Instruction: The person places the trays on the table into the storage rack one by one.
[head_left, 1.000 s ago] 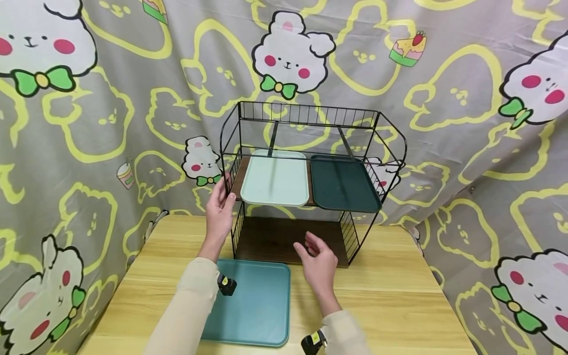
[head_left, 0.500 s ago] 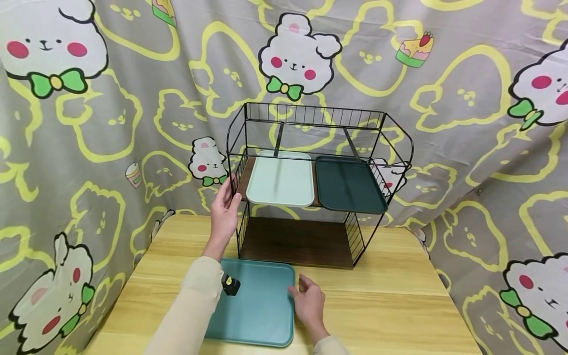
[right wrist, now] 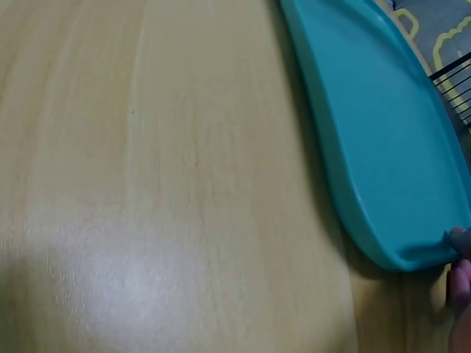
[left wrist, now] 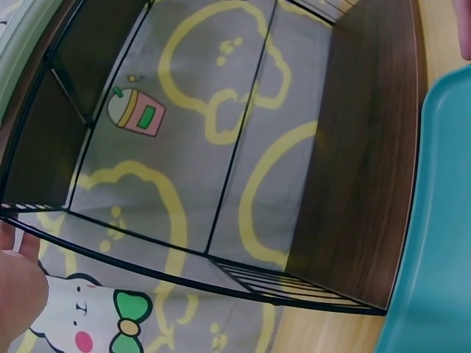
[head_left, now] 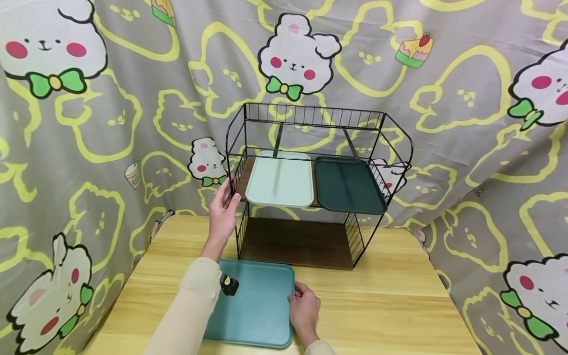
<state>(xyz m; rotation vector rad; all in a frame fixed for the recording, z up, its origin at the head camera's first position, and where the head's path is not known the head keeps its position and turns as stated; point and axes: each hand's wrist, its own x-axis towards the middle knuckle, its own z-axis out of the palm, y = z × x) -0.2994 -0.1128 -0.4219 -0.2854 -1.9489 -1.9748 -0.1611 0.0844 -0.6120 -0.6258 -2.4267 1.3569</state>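
Observation:
A black wire rack with two brown wooden shelves [head_left: 297, 241] stands on the table. At middle height my left hand [head_left: 223, 212] grips its left side, thumb at the front and fingers behind the wire. In front of the rack lies a teal tray [head_left: 262, 308], partly covered by my left forearm. My right hand [head_left: 305, 309] pinches the right edge of that tray. In the right wrist view the thumb lies on the tray's rim, with curled fingers [right wrist: 461, 283] below it. Side by side on the rack's upper shelf are a mint tray [head_left: 281, 180] and a dark green tray [head_left: 350, 185].
The wooden table [head_left: 399, 301] extends to both sides of the rack. A grey curtain [head_left: 461, 162] with cartoon rabbits hangs close behind and on both sides. Black wire guards rise above the upper shelf. A small black wrist device [head_left: 229, 285] sits by the left sleeve.
My right hand has come down from in front of the lower shelf to the teal tray's right edge and taken hold of it. The left hand keeps its grip on the rack.

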